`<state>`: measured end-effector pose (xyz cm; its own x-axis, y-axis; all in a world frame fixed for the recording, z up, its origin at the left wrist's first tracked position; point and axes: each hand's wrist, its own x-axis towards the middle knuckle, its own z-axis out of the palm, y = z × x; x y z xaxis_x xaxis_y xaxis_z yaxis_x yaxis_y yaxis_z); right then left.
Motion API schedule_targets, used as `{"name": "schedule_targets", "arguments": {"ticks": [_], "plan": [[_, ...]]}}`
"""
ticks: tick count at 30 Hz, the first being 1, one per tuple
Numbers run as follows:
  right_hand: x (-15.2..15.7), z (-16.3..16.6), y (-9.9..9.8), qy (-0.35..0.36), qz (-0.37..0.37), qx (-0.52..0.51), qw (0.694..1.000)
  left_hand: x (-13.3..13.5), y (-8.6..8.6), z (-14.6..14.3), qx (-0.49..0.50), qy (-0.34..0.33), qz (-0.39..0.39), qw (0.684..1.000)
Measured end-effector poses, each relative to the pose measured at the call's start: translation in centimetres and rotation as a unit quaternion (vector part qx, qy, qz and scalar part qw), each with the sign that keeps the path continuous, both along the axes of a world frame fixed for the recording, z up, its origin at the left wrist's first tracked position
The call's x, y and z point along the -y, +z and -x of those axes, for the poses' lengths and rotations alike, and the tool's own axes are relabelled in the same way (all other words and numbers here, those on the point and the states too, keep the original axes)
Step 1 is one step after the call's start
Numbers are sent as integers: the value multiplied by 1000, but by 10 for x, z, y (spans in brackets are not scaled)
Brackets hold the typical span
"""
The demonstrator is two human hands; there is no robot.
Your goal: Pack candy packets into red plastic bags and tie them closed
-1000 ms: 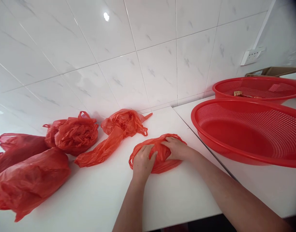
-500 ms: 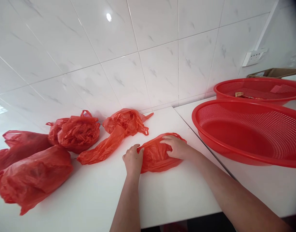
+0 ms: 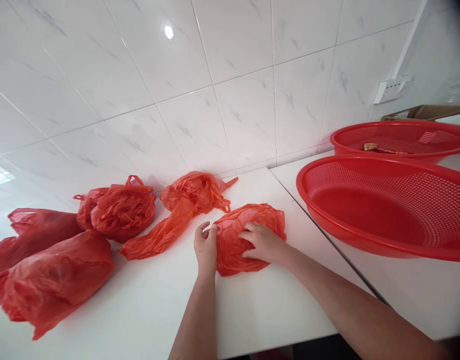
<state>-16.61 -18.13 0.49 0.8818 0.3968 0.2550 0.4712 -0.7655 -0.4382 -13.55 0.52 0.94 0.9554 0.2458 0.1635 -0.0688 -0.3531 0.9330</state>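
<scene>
A crumpled red plastic bag lies on the white table between my two hands. My right hand rests on top of it, fingers spread and bent slightly against the plastic. Along the bag's left edge stands my left hand, thumb beside the plastic and fingers apart from the thumb. Behind the bag, a bunched red plastic bag sits near the wall, with a long red plastic strip stretching from it toward the left.
Farther left are a rounded bundle of red bags and two filled-looking red bags, one in front and one behind. On the right stand a large red perforated basket and a second basket behind it. A socket strip is on the tiled wall.
My right hand has moved left and slightly down over the bag, whose raised rim now lies flatter. My left hand's fingers have come away from the bag's edge.
</scene>
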Motion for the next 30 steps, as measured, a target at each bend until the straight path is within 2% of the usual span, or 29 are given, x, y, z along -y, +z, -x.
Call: {"name": "schedule_targets", "arguments": {"ticks": [2, 3, 5, 7, 9, 11, 14, 17, 22, 25, 27, 30], "plan": [[5, 0, 5, -22, -42, 30, 998, 1, 1, 1, 21, 1, 58, 998], [8, -1, 7, -47, -66, 45, 996, 2, 3, 3, 47, 19, 56, 997], [14, -1, 8, -107, -98, 55, 988, 3, 7, 7, 123, 66, -17, 990], [17, -3, 6, -133, -96, 31, 986, 7, 10, 13, 194, 71, -126, 970], [18, -4, 1, -110, -67, 5, 992, 13, 11, 18, 224, -1, -217, 950], [15, -6, -5, -77, -37, -5, 996, 22, 10, 25, 217, -116, -289, 925], [12, -10, -12, -65, -23, -5, 998, 35, 10, 34, 185, -270, -376, 867], [14, -14, -14, -56, -58, -2, 997, 41, 13, 40, 150, -322, -415, 837], [19, -24, -13, -24, -100, -25, 994, 37, 14, 43, 78, -347, -414, 838], [18, -28, -11, -19, -97, -14, 995, 34, 10, 43, 92, -337, -409, 843], [17, -27, -8, -19, -110, 24, 994, 33, 9, 41, 154, -296, -393, 857], [18, -22, -1, -58, -156, 116, 979, 27, 8, 33, 287, -187, -358, 869]]}}
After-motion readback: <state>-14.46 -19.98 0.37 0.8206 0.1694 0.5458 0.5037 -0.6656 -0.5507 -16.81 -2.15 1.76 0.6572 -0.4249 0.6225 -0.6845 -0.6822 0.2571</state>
